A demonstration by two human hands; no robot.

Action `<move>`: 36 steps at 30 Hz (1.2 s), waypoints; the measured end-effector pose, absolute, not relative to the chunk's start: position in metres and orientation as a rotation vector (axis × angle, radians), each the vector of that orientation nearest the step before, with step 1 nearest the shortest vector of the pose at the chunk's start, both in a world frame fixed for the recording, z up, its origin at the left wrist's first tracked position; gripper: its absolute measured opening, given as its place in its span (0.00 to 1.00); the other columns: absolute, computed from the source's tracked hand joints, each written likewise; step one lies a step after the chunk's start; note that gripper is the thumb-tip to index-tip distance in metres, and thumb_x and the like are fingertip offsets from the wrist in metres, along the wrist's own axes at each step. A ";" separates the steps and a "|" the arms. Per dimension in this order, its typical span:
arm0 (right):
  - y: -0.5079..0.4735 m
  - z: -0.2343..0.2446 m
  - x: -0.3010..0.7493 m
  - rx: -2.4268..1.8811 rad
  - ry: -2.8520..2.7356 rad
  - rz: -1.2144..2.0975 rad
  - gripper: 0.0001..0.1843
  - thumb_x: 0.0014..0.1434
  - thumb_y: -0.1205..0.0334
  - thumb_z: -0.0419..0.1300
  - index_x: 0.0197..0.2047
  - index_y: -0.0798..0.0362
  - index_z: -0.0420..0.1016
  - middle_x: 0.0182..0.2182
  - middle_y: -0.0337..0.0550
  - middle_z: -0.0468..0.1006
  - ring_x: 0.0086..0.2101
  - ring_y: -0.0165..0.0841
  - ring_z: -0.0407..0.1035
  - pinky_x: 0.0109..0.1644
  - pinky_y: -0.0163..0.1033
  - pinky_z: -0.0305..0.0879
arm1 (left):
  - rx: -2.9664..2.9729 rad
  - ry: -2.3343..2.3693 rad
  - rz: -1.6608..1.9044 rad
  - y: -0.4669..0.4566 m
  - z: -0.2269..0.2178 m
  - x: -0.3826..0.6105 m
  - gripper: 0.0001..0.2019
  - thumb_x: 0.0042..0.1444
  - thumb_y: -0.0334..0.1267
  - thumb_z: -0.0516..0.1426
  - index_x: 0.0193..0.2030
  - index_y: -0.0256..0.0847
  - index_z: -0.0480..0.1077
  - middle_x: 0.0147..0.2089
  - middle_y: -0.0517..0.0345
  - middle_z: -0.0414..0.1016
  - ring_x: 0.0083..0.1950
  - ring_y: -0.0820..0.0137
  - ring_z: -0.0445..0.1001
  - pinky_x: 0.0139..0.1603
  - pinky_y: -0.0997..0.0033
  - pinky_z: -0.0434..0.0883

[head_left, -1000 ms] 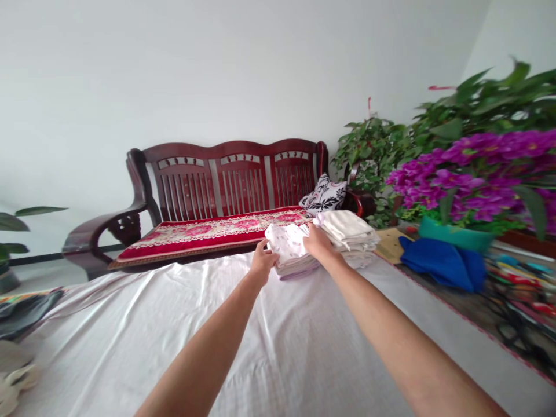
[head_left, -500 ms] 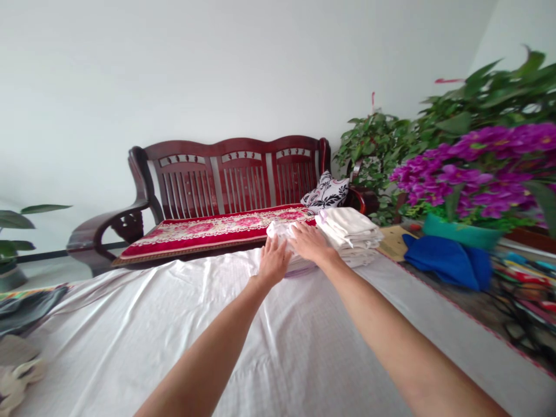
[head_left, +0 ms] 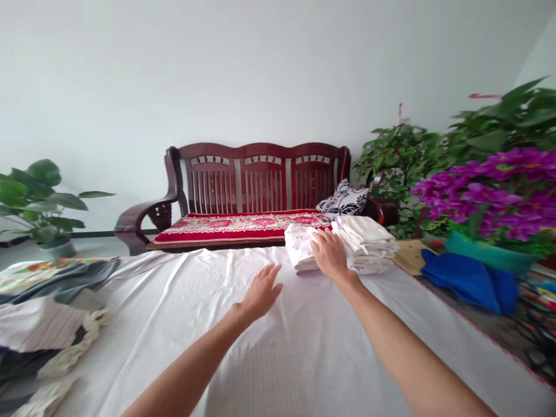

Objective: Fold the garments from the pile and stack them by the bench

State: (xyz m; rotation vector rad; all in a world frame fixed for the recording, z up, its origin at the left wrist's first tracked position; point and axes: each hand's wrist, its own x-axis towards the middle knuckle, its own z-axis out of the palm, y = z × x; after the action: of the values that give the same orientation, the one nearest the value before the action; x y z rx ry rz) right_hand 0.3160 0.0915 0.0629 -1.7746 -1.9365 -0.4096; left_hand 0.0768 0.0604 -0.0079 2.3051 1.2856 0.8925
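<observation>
Two stacks of folded white cloth stand side by side at the far edge of the white sheet. The nearer-left stack has faint purple marks; the right stack is taller. My right hand rests at the right side of the left stack, its fingers spread over the cloth, close to the right stack. My left hand is apart from both stacks, a little left and in front of them, above the sheet, with fingers extended and nothing in it.
Loose clothes lie piled at the left. Beyond the sheet stands a dark red wooden bench with a patterned cushion. On the right are a blue cloth, purple flowers and cables. A potted plant stands left.
My left hand has come off the left stack and drawn back to the left. My right hand stays on that stack. The view has turned left, showing more of the clothes pile.
</observation>
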 end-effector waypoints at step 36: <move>0.016 -0.089 0.235 -0.890 -2.280 -0.468 0.19 0.60 0.51 0.52 0.46 0.46 0.82 0.49 0.46 0.83 0.48 0.44 0.78 0.50 0.50 0.78 | 0.896 3.271 1.220 -0.144 0.063 -0.302 0.22 0.61 0.37 0.55 0.62 0.46 0.71 0.67 0.44 0.67 0.69 0.46 0.59 0.65 0.39 0.59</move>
State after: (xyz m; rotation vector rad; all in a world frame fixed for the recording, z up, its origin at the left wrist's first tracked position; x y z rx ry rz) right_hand 0.2353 0.0156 -0.0895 -0.8898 -2.2804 -0.4678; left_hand -0.3023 -0.1438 0.0630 0.8956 3.2709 1.2201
